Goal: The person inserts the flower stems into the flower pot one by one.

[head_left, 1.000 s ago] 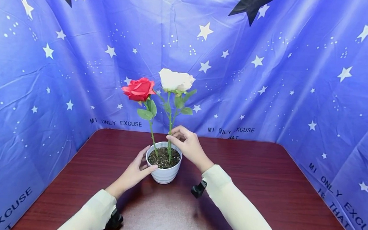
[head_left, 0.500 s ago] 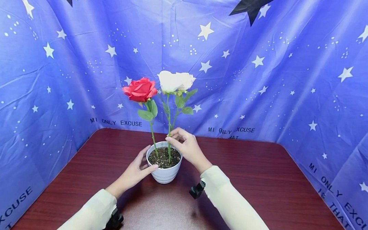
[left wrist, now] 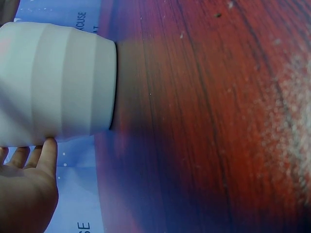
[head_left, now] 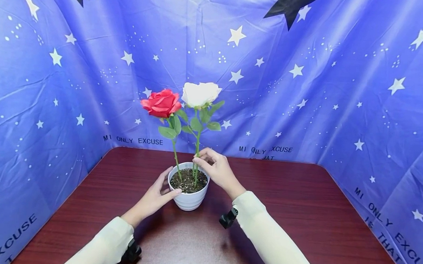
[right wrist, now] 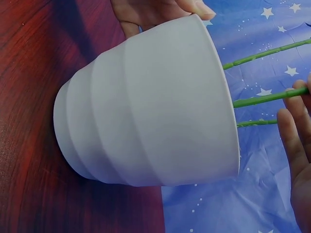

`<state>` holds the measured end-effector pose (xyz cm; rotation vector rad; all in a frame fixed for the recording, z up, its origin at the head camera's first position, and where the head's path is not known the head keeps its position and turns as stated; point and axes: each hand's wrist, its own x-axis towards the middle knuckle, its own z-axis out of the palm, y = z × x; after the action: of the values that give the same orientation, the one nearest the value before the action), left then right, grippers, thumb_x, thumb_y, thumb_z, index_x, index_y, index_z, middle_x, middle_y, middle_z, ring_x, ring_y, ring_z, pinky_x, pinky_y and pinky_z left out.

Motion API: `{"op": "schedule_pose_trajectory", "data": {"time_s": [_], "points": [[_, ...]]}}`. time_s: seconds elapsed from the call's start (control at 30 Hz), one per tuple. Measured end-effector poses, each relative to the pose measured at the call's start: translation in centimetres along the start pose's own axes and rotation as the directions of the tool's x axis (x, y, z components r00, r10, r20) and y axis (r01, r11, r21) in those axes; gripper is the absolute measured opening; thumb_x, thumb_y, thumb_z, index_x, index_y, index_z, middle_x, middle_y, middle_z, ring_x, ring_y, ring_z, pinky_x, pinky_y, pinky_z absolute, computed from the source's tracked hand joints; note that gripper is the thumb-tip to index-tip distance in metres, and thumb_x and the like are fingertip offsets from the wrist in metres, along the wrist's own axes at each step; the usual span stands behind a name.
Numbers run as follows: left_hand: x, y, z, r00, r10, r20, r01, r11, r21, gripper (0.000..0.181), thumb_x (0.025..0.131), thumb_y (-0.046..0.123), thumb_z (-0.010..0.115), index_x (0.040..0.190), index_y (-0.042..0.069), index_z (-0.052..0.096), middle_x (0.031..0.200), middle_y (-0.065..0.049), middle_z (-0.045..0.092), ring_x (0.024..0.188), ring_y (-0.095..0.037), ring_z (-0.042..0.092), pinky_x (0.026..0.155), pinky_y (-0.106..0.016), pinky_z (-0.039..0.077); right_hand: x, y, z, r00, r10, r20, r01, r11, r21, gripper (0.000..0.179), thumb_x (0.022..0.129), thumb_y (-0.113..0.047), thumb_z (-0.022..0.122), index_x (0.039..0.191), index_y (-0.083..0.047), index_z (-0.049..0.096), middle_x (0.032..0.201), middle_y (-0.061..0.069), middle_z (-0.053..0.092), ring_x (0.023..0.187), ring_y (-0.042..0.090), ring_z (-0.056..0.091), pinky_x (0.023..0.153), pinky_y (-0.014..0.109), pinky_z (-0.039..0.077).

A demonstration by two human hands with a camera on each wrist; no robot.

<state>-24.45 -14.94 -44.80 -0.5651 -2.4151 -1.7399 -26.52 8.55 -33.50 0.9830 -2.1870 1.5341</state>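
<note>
A white ribbed flower pot [head_left: 188, 202] filled with dark soil [head_left: 185, 185] stands on the table. On its left side my left hand [head_left: 153, 198] holds it, thumb at the front rim and fingers along the wall. A red rose [head_left: 161, 103] rises from the soil at the left. White rose blooms [head_left: 200, 94] overlap to its right, above leafy green stems. My right hand [head_left: 218, 169] pinches a white rose's stem [right wrist: 262, 98] between thumb and fingers, just above the rim. The right wrist view has three stems coming out of the pot.
The dark red wood-grain table [head_left: 282, 214] surrounds the pot. A blue curtain [head_left: 340, 94] with white stars hangs behind and on both sides. Black wrist cameras [head_left: 228, 218] sit at both sleeve cuffs.
The held white rose has turned and shifted slightly right, its leaves now facing differently and the white blooms overlapping more. The right hand dipped slightly, then moved a little right. The left hand stays at the pot.
</note>
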Motion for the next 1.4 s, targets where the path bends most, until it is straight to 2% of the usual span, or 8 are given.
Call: {"op": "schedule_pose_trajectory", "data": {"time_s": [0.1,0.37,0.7,0.97,1.17,1.4], "points": [[0.1,0.1,0.0,1.0,0.003,-0.002,-0.003,1.0,0.001,0.083,0.094,0.02,0.073,0.159,0.011,0.023,0.148,-0.022,0.044,0.132,-0.036,0.047,0.107,-0.044,0.046,0.0,0.0,0.0,1.0,0.008,0.001,-0.008,1.0,0.002,0.009,0.094,-0.006,0.07,0.097,0.003,0.067,0.084,0.022,0.069,0.074,0.043,0.064,0.064,0.022,0.053],[0.0,0.1,0.1,1.0,-0.006,-0.002,0.006,1.0,-0.002,0.084,0.094,0.019,0.074,0.159,0.008,0.022,0.148,-0.022,0.043,0.132,-0.037,0.047,0.106,-0.045,0.047,-0.2,0.1,0.1,1.0,0.004,0.003,-0.003,0.999,-0.039,0.008,0.094,-0.008,0.071,0.094,-0.001,0.068,0.083,0.015,0.07,0.07,0.019,0.062,0.063,0.028,0.052],[0.0,0.2,0.2,1.0,0.009,-0.003,-0.009,1.0,-0.018,0.083,0.094,0.017,0.073,0.158,0.009,0.022,0.148,-0.022,0.044,0.132,-0.037,0.047,0.106,-0.044,0.047,0.0,0.2,0.5,1.0,-0.022,-0.012,0.022,1.0,-0.006,0.006,0.092,-0.003,0.071,0.091,-0.001,0.066,0.08,0.016,0.069,0.065,0.02,0.06,0.057,0.024,0.051],[0.1,0.4,0.3,1.0,0.025,0.005,-0.025,0.999,-0.026,0.083,0.094,0.015,0.073,0.158,0.008,0.022,0.148,-0.024,0.043,0.132,-0.037,0.047,0.105,-0.045,0.047,0.0,0.7,1.2,1.0,0.02,-0.007,-0.02,0.999,0.037,0.007,0.093,-0.003,0.071,0.093,0.002,0.066,0.079,0.024,0.069,0.068,0.042,0.063,0.057,0.021,0.05],[0.1,0.4,0.2,1.0,0.027,0.001,-0.027,0.999,-0.028,0.082,0.094,0.016,0.073,0.158,0.009,0.023,0.148,-0.023,0.043,0.132,-0.037,0.047,0.106,-0.045,0.047,0.2,4.0,1.9,0.999,0.032,-0.028,-0.031,0.999,0.041,0.01,0.093,-0.01,0.073,0.096,-0.002,0.068,0.08,0.019,0.07,0.067,0.035,0.064,0.056,0.021,0.049],[0.0,0.0,0.1,0.999,0.04,0.002,-0.04,0.999,-0.032,0.081,0.094,0.016,0.073,0.158,0.009,0.023,0.147,-0.023,0.045,0.132,-0.036,0.048,0.105,-0.041,0.047,-0.2,4.3,2.1,0.996,0.064,-0.057,-0.058,0.993,0.1,0.012,0.094,-0.017,0.074,0.098,-0.007,0.069,0.083,0.014,0.072,0.07,0.031,0.067,0.061,0.027,0.057]]}}
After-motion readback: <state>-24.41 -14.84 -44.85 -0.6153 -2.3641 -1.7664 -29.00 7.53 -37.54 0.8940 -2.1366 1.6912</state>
